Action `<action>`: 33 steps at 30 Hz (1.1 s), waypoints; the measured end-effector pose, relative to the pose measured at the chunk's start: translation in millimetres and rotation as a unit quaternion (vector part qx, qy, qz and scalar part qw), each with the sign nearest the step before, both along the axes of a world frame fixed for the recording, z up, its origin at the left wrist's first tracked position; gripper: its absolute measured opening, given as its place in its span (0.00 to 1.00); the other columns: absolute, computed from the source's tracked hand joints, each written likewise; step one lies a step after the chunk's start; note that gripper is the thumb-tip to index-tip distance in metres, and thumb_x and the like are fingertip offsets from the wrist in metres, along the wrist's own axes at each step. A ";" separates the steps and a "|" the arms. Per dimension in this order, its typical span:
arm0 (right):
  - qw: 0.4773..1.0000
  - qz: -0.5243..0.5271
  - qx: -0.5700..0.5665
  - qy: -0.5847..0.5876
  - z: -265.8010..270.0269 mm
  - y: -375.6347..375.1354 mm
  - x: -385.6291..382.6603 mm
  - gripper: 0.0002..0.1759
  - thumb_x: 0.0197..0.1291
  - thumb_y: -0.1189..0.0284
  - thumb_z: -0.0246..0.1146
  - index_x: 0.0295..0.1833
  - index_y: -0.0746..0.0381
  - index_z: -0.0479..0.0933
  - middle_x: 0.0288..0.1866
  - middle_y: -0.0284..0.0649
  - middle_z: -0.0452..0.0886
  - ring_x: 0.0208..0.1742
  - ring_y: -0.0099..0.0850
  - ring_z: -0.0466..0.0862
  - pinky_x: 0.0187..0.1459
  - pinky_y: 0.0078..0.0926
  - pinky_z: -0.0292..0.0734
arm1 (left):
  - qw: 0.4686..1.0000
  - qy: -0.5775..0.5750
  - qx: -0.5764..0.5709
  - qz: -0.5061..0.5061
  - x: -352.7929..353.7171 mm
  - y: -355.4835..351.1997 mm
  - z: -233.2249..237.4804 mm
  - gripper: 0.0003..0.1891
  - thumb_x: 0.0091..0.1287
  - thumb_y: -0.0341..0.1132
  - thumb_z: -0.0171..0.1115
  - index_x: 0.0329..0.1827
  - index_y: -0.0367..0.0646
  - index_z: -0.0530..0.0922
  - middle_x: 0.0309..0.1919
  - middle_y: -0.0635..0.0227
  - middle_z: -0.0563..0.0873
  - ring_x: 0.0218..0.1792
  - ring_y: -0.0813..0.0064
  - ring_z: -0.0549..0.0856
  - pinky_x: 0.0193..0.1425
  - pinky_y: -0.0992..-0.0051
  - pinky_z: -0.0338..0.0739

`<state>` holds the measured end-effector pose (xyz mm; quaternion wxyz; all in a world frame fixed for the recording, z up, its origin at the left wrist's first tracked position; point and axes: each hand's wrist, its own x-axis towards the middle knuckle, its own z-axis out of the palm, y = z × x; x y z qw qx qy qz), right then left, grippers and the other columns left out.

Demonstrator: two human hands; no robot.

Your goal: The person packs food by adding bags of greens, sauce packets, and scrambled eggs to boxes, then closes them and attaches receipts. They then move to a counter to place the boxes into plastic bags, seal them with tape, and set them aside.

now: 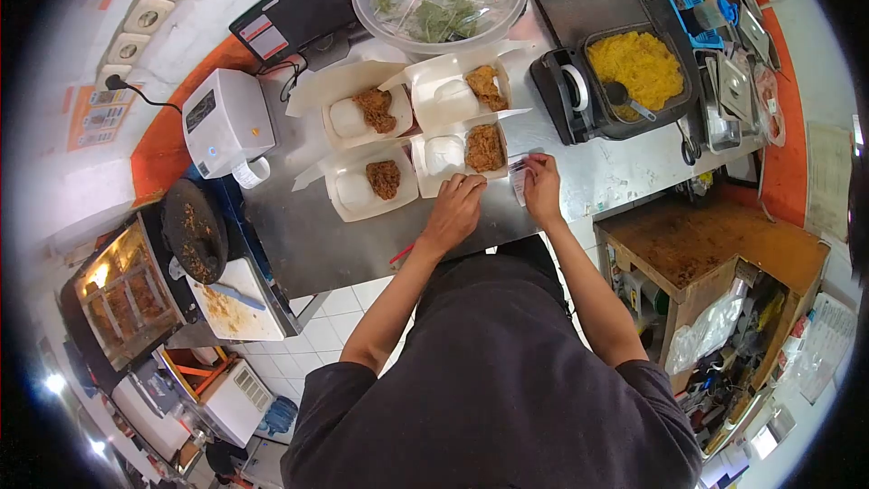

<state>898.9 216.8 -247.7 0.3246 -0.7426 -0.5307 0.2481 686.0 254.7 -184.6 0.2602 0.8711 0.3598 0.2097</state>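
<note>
Several open takeaway boxes stand together on the metal counter. Each of the two back boxes holds fried chicken, such as this piece, beside white rice. The front left box has chicken too. My left hand is at the near edge of the front right box, fingers curled together; what they hold, if anything, is hidden. Just right of that box, my right hand pinches a small printed packet close to the counter.
Behind the boxes sits a tub of bagged greens. A cooker of yellow rice with a ladle stands to the right. Left are a label printer and a tablet. Scissors lie near the right edge.
</note>
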 end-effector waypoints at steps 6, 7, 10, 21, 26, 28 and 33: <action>0.996 0.060 -0.049 0.045 4.9 -7.9 -10.8 0.30 0.49 0.87 0.66 0.62 0.70 0.73 0.60 0.51 0.67 0.61 0.48 0.75 0.64 0.36 0.72 | 0.999 0.009 -0.023 -0.023 -0.4 1.9 -4.6 0.15 0.58 0.25 0.61 0.50 0.37 0.79 0.52 0.66 0.79 0.53 0.63 0.76 0.53 0.65 0.71; 0.997 0.034 -0.049 0.044 6.2 -7.6 -12.1 0.28 0.48 0.86 0.68 0.59 0.69 0.74 0.58 0.51 0.68 0.60 0.48 0.75 0.62 0.36 0.72 | 0.999 0.008 -0.022 -0.023 0.0 0.5 -7.3 0.15 0.58 0.25 0.61 0.50 0.37 0.79 0.52 0.66 0.79 0.53 0.63 0.76 0.53 0.65 0.71; 0.997 0.000 -0.064 0.031 9.8 -6.2 -12.6 0.22 0.49 0.81 0.71 0.52 0.68 0.76 0.54 0.50 0.70 0.57 0.48 0.77 0.58 0.38 0.74 | 0.995 0.065 -0.035 -0.062 -0.6 3.8 3.9 0.14 0.59 0.26 0.61 0.50 0.37 0.79 0.52 0.65 0.80 0.53 0.62 0.77 0.55 0.64 0.71; 0.995 0.011 -0.099 -0.017 50.8 -31.6 5.7 0.15 0.69 0.63 0.61 0.43 0.65 0.83 0.56 0.53 0.75 0.46 0.53 0.83 0.48 0.46 0.79 | 0.989 -0.023 0.121 0.080 30.6 261.9 150.8 0.20 0.69 0.38 0.64 0.63 0.42 0.77 0.58 0.52 0.81 0.56 0.58 0.83 0.62 0.59 0.76; 0.994 -0.038 -0.084 0.063 55.5 -50.3 25.6 0.11 0.67 0.69 0.62 0.45 0.67 0.81 0.51 0.51 0.77 0.43 0.45 0.84 0.44 0.39 0.79 | 0.950 0.245 0.156 0.118 58.7 332.9 80.1 0.25 0.66 0.39 0.66 0.66 0.53 0.73 0.61 0.50 0.77 0.64 0.50 0.76 0.63 0.54 0.76; 0.993 -0.067 -0.053 0.088 68.9 -54.0 33.1 0.10 0.67 0.71 0.62 0.44 0.68 0.80 0.49 0.50 0.78 0.42 0.43 0.83 0.43 0.36 0.79 | 0.968 0.210 0.117 0.075 51.1 354.7 69.5 0.21 0.67 0.38 0.64 0.63 0.51 0.75 0.58 0.51 0.78 0.60 0.51 0.79 0.60 0.55 0.76; 0.971 -0.158 0.059 0.169 80.0 -70.9 50.2 0.07 0.70 0.75 0.59 0.41 0.69 0.78 0.42 0.41 0.79 0.37 0.27 0.81 0.39 0.23 0.77 | 0.998 0.064 0.005 0.006 43.8 356.9 112.6 0.08 0.70 0.33 0.60 0.49 0.44 0.80 0.45 0.57 0.83 0.51 0.64 0.83 0.53 0.64 0.77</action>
